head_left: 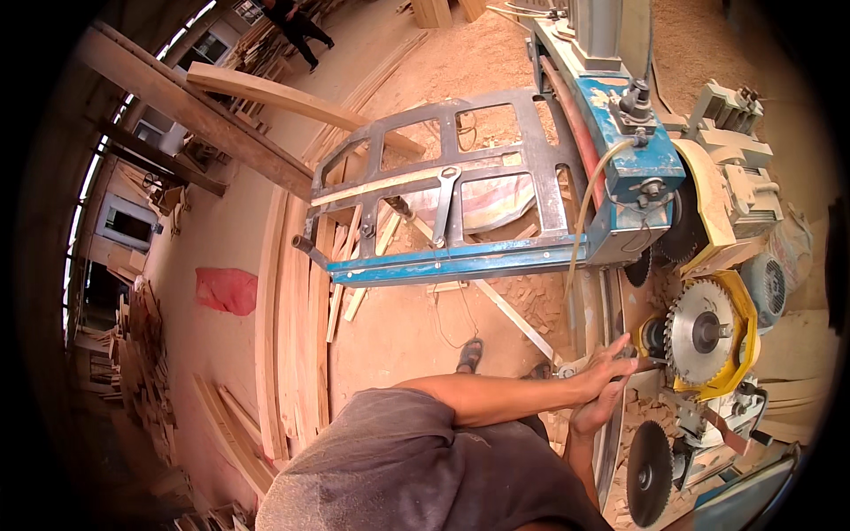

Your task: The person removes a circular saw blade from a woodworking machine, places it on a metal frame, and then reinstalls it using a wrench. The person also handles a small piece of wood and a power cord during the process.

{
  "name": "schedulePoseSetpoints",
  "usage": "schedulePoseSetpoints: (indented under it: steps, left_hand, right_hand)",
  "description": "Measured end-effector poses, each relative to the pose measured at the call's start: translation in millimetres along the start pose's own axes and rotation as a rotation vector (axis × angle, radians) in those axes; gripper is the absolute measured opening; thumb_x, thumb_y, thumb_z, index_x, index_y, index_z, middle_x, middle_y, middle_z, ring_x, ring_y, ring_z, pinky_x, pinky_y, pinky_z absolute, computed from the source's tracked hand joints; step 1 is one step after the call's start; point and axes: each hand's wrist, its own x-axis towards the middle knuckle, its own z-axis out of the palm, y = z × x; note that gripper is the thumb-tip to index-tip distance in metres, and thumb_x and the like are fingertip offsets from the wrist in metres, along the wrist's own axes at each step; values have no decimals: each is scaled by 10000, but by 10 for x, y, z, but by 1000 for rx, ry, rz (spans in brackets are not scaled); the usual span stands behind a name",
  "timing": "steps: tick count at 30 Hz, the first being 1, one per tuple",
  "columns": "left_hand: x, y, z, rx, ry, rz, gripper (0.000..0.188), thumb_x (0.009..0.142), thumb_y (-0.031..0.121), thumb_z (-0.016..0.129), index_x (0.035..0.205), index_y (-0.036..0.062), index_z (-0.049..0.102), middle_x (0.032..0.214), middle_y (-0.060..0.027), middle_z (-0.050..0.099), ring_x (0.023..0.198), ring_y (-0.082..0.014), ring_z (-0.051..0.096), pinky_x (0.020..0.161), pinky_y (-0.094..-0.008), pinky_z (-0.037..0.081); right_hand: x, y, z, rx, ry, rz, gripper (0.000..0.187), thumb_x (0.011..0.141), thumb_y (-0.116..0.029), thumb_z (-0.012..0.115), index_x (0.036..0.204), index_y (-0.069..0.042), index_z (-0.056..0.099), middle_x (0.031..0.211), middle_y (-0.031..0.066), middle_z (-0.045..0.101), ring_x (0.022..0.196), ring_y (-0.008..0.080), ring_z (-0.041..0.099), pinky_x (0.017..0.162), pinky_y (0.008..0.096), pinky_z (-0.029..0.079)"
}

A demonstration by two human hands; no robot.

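So, the silver saw blade (686,334) sits inside a yellow guard (746,332), which wraps round its far edge and leaves the toothed near edge and the hub exposed. Above it, a cream guard (711,208) curves partly round a dark saw blade (683,226). Another dark disc blade (649,473) stands below, outside the yellow guard. The black metal frame (449,140) is cut into large openings; a pale sack (500,208) shows through one of them, and a long wrench (444,211) lies across its bars, reaching toward the blue rail (452,264).

The left arm crosses the body nearly level, elbow bent, and the left hand (606,372) has its fingers stretched out toward the silver blade, just beside its near edge. The right forearm rises from below with the wrist bent, and the right hand (597,412) lies under the left. The hands are together, one overlapping the other; whether anything is held between them I cannot tell, since the left hides part of the right.
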Motion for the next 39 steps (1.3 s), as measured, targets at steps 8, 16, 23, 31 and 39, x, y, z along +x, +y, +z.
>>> schedulePoseSetpoints:
  steps: [8,16,23,31,39]
  left_hand:
    - [-241,591,-1388,-425,385,279,756,998,379,542,1549,-51,252,1189,-61,529,1070,-141,489,955,-257,381]
    - [-1249,499,-2832,265,621,362,1030,785,289,833,1523,-97,227,1160,-119,473,1036,-181,545,915,-301,477]
    - [-1908,318,-3933,1024,822,292,1006,628,221,905,1455,-8,380,1245,-218,459,1150,-385,467,1006,-462,404]
    - [-1841,44,-4407,1037,729,329,1045,596,156,920,1472,40,363,1306,-207,489,1171,-394,470,1039,-458,397]
    - [-1760,-7,-4343,1039,875,279,1019,578,197,940,1435,39,413,1287,-218,486,1173,-392,457,1011,-472,399]
  right_hand:
    - [-245,-448,1395,-556,-782,-603,889,997,-583,462,1536,80,218,1543,306,333,1462,430,299,1194,518,208]
    - [-164,-204,1553,-744,-317,-119,507,928,-85,605,1395,78,499,1417,237,541,1351,322,492,1142,413,339]
    - [-344,35,1572,-892,-250,17,373,908,-14,605,1276,46,618,1302,176,639,1247,287,579,1089,385,399]
    - [-394,119,1879,-1056,-533,22,333,869,38,618,1200,19,654,1251,206,654,1182,342,629,1022,381,467]
    - [-341,222,1639,-1122,-517,43,354,847,44,617,1196,6,658,1237,200,660,1153,349,643,991,383,497]
